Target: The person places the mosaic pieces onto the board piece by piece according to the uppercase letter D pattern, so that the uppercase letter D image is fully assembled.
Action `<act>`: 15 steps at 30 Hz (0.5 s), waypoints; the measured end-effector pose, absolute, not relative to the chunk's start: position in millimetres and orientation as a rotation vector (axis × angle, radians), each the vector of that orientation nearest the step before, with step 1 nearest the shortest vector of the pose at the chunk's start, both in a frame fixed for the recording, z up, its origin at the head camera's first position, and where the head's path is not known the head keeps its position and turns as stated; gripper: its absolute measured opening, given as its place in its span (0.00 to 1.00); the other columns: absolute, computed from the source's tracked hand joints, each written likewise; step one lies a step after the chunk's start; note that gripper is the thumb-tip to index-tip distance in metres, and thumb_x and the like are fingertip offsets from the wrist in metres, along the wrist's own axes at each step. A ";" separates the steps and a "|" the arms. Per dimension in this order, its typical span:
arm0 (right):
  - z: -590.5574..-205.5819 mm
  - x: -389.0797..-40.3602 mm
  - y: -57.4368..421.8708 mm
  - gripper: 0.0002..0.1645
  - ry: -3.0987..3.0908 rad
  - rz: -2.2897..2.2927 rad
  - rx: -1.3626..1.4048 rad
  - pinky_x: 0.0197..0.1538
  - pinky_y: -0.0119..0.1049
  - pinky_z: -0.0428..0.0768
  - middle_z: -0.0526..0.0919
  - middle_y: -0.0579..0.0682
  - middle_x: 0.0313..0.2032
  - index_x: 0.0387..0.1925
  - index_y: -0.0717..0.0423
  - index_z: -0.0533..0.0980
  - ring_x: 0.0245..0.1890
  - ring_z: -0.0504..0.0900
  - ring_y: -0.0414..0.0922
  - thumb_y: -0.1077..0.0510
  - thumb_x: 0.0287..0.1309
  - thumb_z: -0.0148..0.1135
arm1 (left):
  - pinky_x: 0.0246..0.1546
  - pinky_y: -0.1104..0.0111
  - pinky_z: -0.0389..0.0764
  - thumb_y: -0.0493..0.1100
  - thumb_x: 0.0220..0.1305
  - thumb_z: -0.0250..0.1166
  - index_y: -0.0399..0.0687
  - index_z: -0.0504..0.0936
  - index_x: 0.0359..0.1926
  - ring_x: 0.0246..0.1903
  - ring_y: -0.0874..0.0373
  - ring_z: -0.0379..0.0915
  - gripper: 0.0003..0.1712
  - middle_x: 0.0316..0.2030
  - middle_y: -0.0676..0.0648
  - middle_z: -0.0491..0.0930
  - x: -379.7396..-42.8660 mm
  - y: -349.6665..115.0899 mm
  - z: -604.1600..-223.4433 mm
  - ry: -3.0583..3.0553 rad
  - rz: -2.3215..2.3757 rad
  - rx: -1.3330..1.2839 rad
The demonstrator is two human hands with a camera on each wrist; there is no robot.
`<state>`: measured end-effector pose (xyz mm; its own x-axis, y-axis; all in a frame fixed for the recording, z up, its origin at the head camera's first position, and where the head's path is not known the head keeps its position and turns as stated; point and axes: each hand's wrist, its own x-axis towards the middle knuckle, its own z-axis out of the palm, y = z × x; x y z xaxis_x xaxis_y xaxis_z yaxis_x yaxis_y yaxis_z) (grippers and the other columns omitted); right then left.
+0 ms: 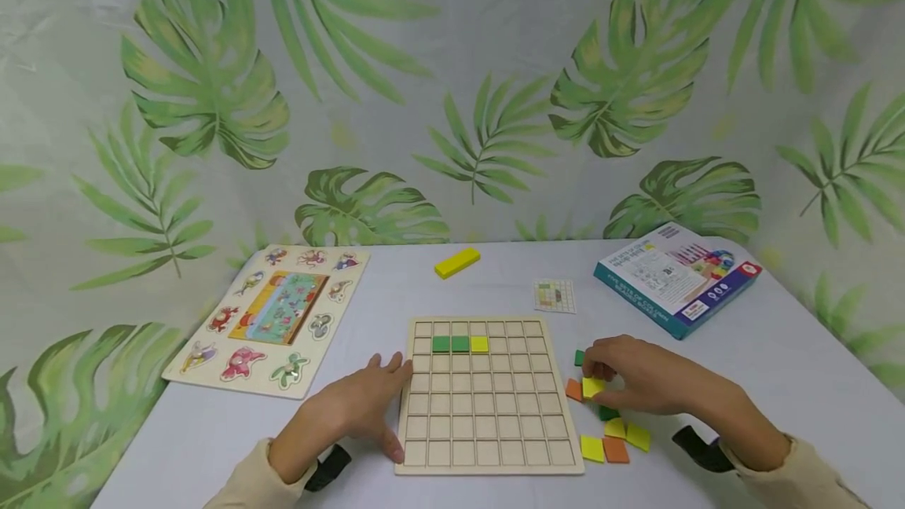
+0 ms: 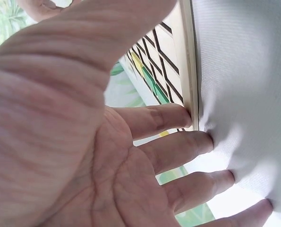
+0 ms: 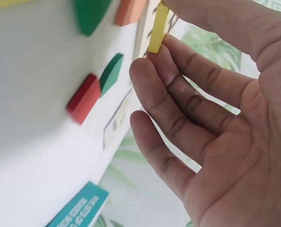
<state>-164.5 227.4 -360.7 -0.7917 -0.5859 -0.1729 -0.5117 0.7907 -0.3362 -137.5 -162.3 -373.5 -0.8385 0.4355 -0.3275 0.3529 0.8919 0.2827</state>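
Observation:
A wooden grid board (image 1: 438,404) lies flat, with two green tiles (image 1: 450,344) and a yellow tile (image 1: 479,344) side by side in its second row from the back. Along the board's left edge rests my left hand (image 1: 364,407), fingers spread, thumb near the front corner. In the left wrist view its index fingertip (image 2: 185,116) meets the board's edge, the other fingertips on the cloth. To the right of the board, my right hand (image 1: 636,374) pinches a square yellow tile (image 3: 158,30) between thumb and fingers, above the loose tiles.
Loose yellow, orange and green tiles (image 1: 616,450) lie right of the board; a red tile (image 3: 83,99) shows in the right wrist view. Behind stand a small pattern card (image 1: 555,296), a yellow block (image 1: 457,263) and a teal-sided box (image 1: 677,280). An animal puzzle board (image 1: 265,371) lies left.

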 end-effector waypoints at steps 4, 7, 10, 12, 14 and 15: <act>-360.6 -171.8 218.2 0.10 2.712 -0.423 -0.902 0.36 0.29 0.74 0.75 0.37 0.30 0.39 0.43 0.81 0.32 0.73 0.37 0.49 0.57 0.72 | 0.70 0.43 0.61 0.58 0.31 0.85 0.36 0.60 0.74 0.73 0.28 0.49 0.71 0.75 0.32 0.56 -137.4 -162.1 -373.1 2.674 0.311 0.581; -360.4 -175.1 211.0 0.10 2.704 -0.434 -0.919 0.35 0.29 0.74 0.75 0.38 0.30 0.40 0.44 0.81 0.31 0.73 0.37 0.49 0.57 0.72 | 0.70 0.43 0.61 0.58 0.31 0.85 0.36 0.60 0.74 0.73 0.27 0.49 0.71 0.75 0.32 0.56 -136.9 -162.0 -372.6 2.672 0.313 0.583; -360.1 -176.6 202.3 0.11 2.704 -0.434 -0.915 0.37 0.31 0.74 0.76 0.37 0.31 0.40 0.45 0.81 0.33 0.74 0.39 0.48 0.57 0.72 | 0.70 0.42 0.61 0.57 0.31 0.85 0.36 0.60 0.75 0.73 0.28 0.49 0.71 0.75 0.32 0.56 -136.3 -162.0 -372.4 2.668 0.314 0.580; -359.9 -176.7 196.0 0.12 2.701 -0.434 -0.917 0.38 0.32 0.75 0.76 0.38 0.32 0.40 0.45 0.81 0.34 0.74 0.39 0.49 0.57 0.72 | 0.70 0.42 0.61 0.57 0.31 0.84 0.36 0.60 0.75 0.74 0.28 0.49 0.71 0.75 0.32 0.56 -136.0 -161.8 -372.3 2.665 0.318 0.577; -359.6 -176.6 189.5 0.12 2.700 -0.431 -0.910 0.39 0.33 0.75 0.76 0.37 0.33 0.41 0.45 0.81 0.35 0.74 0.40 0.49 0.57 0.72 | 0.70 0.43 0.61 0.57 0.31 0.84 0.36 0.59 0.75 0.74 0.28 0.48 0.71 0.75 0.32 0.55 -135.7 -161.4 -372.0 2.664 0.320 0.573; -359.4 -176.4 186.5 0.12 2.696 -0.432 -0.922 0.40 0.33 0.75 0.76 0.37 0.33 0.41 0.45 0.81 0.36 0.74 0.40 0.49 0.57 0.72 | 0.70 0.43 0.61 0.57 0.31 0.84 0.36 0.59 0.75 0.74 0.28 0.48 0.71 0.75 0.32 0.55 -135.7 -161.2 -371.9 2.664 0.320 0.572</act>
<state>-176.4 186.5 -359.4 -0.7652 -0.6270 -0.1462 -0.5499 0.7545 -0.3582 -135.7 -161.2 -371.9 -0.8380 0.4346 -0.3299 0.3440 0.8902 0.2986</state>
